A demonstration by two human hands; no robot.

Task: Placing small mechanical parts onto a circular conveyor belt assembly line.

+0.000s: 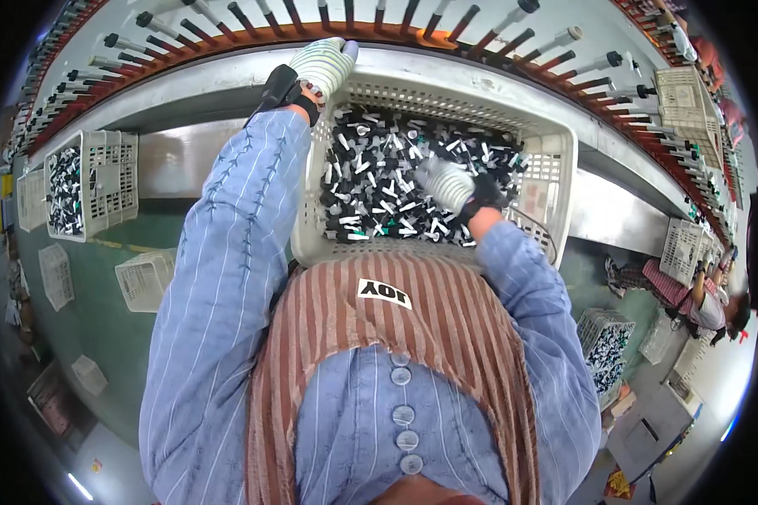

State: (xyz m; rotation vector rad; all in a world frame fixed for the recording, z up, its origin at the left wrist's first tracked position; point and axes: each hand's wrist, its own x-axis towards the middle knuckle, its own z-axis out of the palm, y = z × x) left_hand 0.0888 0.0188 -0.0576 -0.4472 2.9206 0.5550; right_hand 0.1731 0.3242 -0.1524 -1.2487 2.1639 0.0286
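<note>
A large pale plastic basket (564,168) stands in front of me, holding a heap of small black, white and clear plastic parts (387,172) with a few green ones. My right hand (448,183), in a striped glove, is down among these parts, its fingers smeared by motion. Beyond the basket's far left corner, my left hand (327,67) is at the metal ledge, just below a row of upright rods (291,17). It wears a striped glove too, with a black strap at the wrist. Its fingers point away and are mostly hidden, so any hold is unclear.
The rods, several with clear or black pieces on their tips, line a curved orange-brown rail (379,35). Another filled basket (114,181) stands at left, a smaller crate (147,279) on the floor. At far right a person (707,299) works beside more baskets.
</note>
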